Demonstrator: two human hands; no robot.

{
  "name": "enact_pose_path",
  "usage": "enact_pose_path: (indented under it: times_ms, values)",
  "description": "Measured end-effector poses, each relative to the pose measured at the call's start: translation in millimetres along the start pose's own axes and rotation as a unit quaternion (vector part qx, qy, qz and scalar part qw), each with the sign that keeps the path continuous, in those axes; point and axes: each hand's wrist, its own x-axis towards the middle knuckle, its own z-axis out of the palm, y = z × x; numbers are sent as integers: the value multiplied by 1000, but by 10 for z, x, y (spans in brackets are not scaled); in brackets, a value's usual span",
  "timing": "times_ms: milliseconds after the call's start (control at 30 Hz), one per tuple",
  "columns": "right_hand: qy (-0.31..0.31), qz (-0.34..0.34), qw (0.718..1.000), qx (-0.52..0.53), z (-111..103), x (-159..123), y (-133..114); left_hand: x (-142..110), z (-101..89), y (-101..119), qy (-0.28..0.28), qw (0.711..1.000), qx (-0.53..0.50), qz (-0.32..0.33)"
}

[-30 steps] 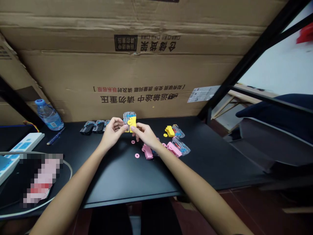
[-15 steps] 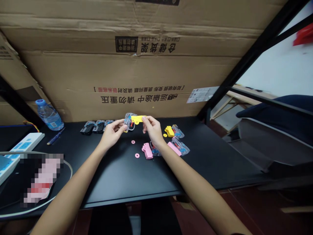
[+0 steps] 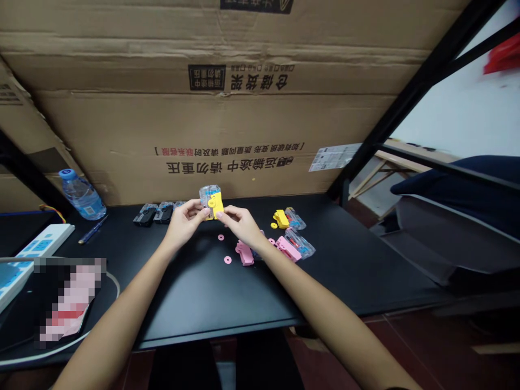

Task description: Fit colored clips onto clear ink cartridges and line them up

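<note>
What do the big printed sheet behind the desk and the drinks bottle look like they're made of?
The sheet looks like matt brown cardboard, given its creases and torn edge. The bottle seems to be glossy clear plastic, judging by its see-through, shiny sides.

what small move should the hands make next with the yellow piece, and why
Probably ease the yellow piece squarely onto the clear case with the right hand: its fingers pinch the piece's lower edge, it overlaps the case's front, and the left hand steadies the case.
</note>
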Motion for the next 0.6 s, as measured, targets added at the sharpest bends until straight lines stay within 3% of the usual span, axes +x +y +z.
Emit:
enact_pose_path:
  times_ms: [67, 233, 300, 433, 600]
  values:
    - [17, 6, 1000, 11, -59, 22, -18, 3, -7, 19, 3, 1000, 7, 8]
    - [130, -2, 990, 46, -286, 98, -47, 5, -43, 26, 2, 999, 44, 21]
    - [141, 5, 989, 50, -330, 111, -46, 6, -47, 4, -2, 999, 50, 16]
    - [117, 6, 992, 45, -269, 82, -36, 3, -18, -36, 7, 999, 34, 9]
    - [-13, 18, 1000, 13, -73, 3, -10, -10, 28, -30, 1, 1000, 7, 1]
